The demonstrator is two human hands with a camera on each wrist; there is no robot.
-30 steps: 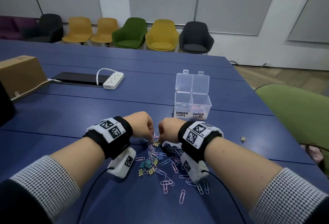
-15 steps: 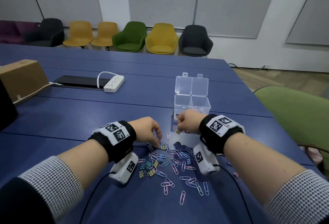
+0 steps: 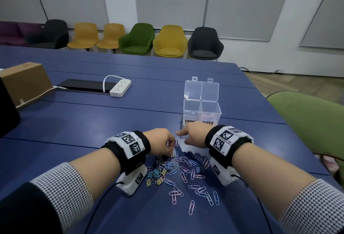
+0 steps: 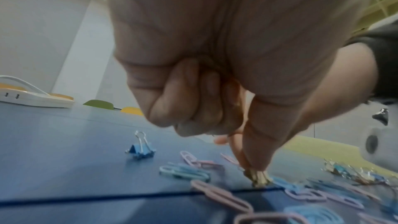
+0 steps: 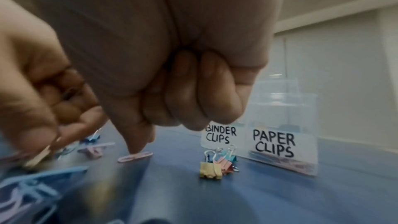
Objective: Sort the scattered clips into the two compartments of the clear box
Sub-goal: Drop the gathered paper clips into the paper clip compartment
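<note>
Several clips (image 5: 217, 166) before box (image 5: 301, 108); left grip (image 3: 161, 143) around binder clip (image 4: 258, 179), right fingertip (image 5: 137, 147) on paperclip (image 5: 135, 157).

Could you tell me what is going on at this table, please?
Someone is sorting clips into a clear box labelled for binder clips and paper clips. The left hand pinches a yellow binder clip at the pile, while the right hand presses one fingertip on a pink paper clip. Some paper clips already lie in their compartment; the rest lie scattered on the table.
</note>
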